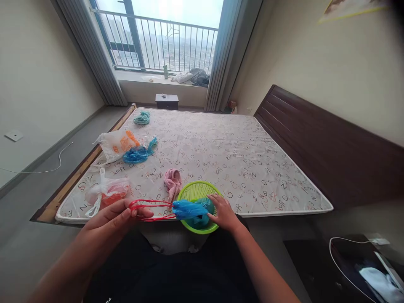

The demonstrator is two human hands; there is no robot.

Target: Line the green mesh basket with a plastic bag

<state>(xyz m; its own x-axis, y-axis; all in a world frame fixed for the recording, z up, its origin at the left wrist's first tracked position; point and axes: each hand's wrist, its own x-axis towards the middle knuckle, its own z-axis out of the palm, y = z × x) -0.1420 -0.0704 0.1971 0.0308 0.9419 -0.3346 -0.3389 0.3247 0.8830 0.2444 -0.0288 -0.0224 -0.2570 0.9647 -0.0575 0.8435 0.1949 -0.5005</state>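
Observation:
My left hand (115,219) is closed in a pinch on the red drawstrings (154,203) of a blue plastic bag (189,209). The strings run taut to the right, to the bag's gathered mouth. At the bag's other end, my right hand (223,211) grips it with thumb and fingers. Beneath the bag is a lime-green plastic basket (199,186) at the mattress's near edge. Teal-blue plastic shows inside the basket; the bag covers part of it. A pink towel (172,181) lies crumpled just left of the basket.
On the mattress (227,147) at left lie a white plastic bag with orange print (115,143), a crumpled blue bag (136,155), a tied bag with red contents (110,191) and a teal cloth (142,118). A dark headboard (315,143) borders the right side.

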